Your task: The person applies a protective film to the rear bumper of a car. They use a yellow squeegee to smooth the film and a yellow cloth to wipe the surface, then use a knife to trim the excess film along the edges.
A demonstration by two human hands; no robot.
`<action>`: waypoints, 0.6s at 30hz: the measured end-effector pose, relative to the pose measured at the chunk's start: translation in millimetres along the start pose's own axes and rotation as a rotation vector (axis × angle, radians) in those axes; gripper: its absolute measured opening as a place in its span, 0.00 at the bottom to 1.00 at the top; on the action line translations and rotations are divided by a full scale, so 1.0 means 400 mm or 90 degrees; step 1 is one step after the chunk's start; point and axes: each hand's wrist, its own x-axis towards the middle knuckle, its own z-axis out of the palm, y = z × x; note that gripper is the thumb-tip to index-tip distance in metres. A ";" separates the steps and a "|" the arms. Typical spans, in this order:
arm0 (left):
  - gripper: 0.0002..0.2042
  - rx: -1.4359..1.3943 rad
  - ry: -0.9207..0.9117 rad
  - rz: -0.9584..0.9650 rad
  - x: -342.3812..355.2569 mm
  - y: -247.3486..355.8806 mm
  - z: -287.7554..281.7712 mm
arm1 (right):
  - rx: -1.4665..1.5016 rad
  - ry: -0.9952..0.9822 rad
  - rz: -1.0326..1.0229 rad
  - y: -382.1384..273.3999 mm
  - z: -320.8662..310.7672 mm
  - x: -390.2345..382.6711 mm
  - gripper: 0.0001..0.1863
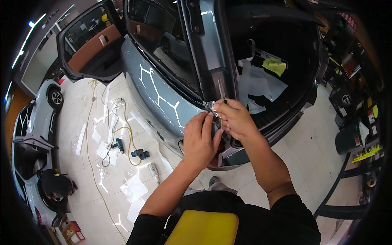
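Observation:
A grey-blue car [157, 96] stands before me, its tailgate raised. At its rear corner, by the tail light, a crinkled piece of clear film [210, 107] lies between my hands. My right hand [236, 119] is closed around a slim silver knife [221, 87], whose narrow end points up away from me; its fingers also touch the film. Bent over the bodywork, my left hand [200, 136] has its fingers close together with the tips at the film's edge. The fingers partly hide the contact, and the left thumb reaches toward the right hand.
Inside the boot lie a yellow-green cloth [274, 65] and pale sheets [261, 83]. Left on the floor are a drill [118, 145], another power tool [140, 154], cables and film scraps. A person [56, 184] is beside a white car [38, 110]. A dark bin [348, 139] stands right.

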 end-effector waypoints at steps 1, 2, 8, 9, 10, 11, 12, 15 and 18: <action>0.25 0.005 0.011 -0.005 0.002 -0.001 0.007 | -0.009 -0.006 0.006 -0.001 0.001 0.005 0.07; 0.21 0.021 0.060 0.013 0.010 -0.004 0.016 | -0.023 -0.007 0.011 -0.005 -0.001 0.008 0.07; 0.19 0.004 0.044 0.065 0.026 -0.017 0.008 | -0.268 0.005 -0.110 0.014 -0.037 0.053 0.10; 0.19 -0.003 0.048 0.074 0.026 -0.022 0.008 | -0.345 0.029 -0.177 0.028 -0.042 0.065 0.12; 0.18 -0.011 0.051 0.083 0.026 -0.031 0.012 | -0.404 0.059 -0.207 0.037 -0.043 0.070 0.13; 0.18 -0.020 0.056 0.088 0.021 -0.038 0.015 | -0.467 0.088 -0.233 0.045 -0.040 0.070 0.14; 0.17 -0.044 0.048 0.095 0.018 -0.049 0.015 | -0.530 0.118 -0.259 0.051 -0.035 0.068 0.15; 0.16 -0.117 0.020 0.095 0.020 -0.079 0.000 | -0.543 0.166 -0.251 0.052 -0.006 0.047 0.16; 0.15 -0.185 -0.008 0.067 0.031 -0.082 -0.019 | -0.526 0.182 -0.254 0.055 0.003 0.043 0.16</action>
